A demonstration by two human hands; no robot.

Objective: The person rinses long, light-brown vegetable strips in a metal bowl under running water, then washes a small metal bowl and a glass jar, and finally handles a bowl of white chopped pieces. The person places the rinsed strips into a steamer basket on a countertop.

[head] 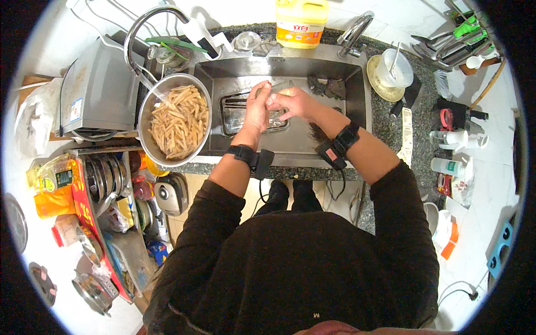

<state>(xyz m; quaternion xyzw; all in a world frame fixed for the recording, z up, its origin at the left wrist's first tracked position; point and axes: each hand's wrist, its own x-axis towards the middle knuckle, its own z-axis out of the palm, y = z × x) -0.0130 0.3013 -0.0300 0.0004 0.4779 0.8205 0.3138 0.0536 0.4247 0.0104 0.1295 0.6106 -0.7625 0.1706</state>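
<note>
Over the stainless steel sink [310, 144], my left hand [258, 104] and my right hand [293, 102] meet around a small clear glass or cup [282, 86]. The fingers cover part of it, so its exact kind is hard to tell. Beneath the hands, a dark-rimmed clear tray [234, 121] lies on the sink's bottom. To the left, a metal bowl [143, 125] full of cut strips [180, 121], seemingly potato, stands at the sink's left edge. Water runs into it from a tall curved faucet [136, 29].
A yellow detergent jug [300, 25] and a second faucet [355, 35] stand behind the sink. Dark scraps or cloths [328, 87] lie in its back right corner. On the right counter, a plastic container [395, 69] rests on a plate [377, 83]. A grey appliance [100, 88] is at left.
</note>
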